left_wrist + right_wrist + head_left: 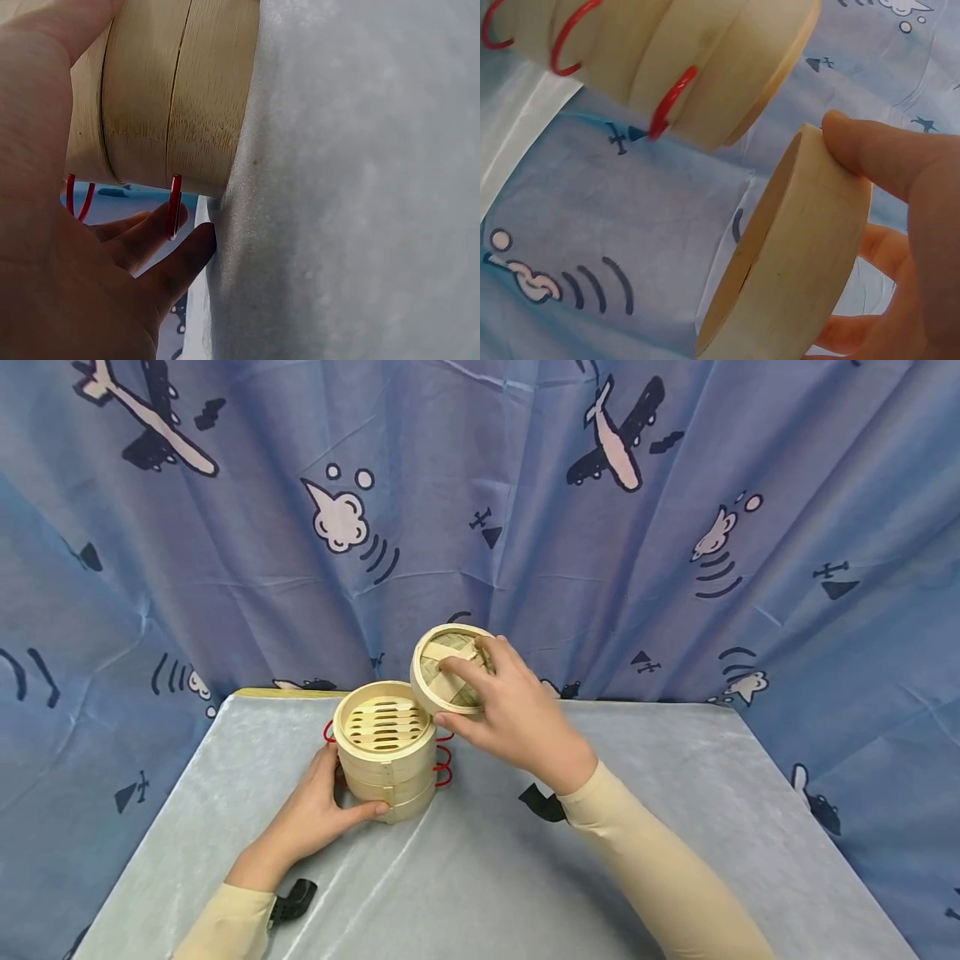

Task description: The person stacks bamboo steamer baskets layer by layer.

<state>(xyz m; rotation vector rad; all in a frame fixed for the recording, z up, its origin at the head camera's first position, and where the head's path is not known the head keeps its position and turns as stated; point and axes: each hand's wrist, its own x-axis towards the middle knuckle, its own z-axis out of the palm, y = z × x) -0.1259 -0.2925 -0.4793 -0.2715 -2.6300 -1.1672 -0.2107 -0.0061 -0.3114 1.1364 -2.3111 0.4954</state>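
A round bamboo steamer (390, 781) of stacked tiers stands on the grey-covered table, its slatted top tier uncovered. Red loops (444, 772) stick out from its sides. My left hand (307, 822) holds it from the left, thumb across the front and fingers round the far side; the left wrist view shows those fingers spread near the red loops. Above and right of the steamer, my right hand (528, 722) grips the woven bamboo lid (448, 652), which is tilted. In the right wrist view the thumb presses the lid's rim (802, 247), with a gap between lid and steamer.
Grey cloth covers the table (675, 793). Behind it hangs a blue curtain (450, 527) with airplane prints, close to the table's back edge. A black strap (295, 902) is at the left wrist, and another dark strap (543, 803) shows below the right wrist.
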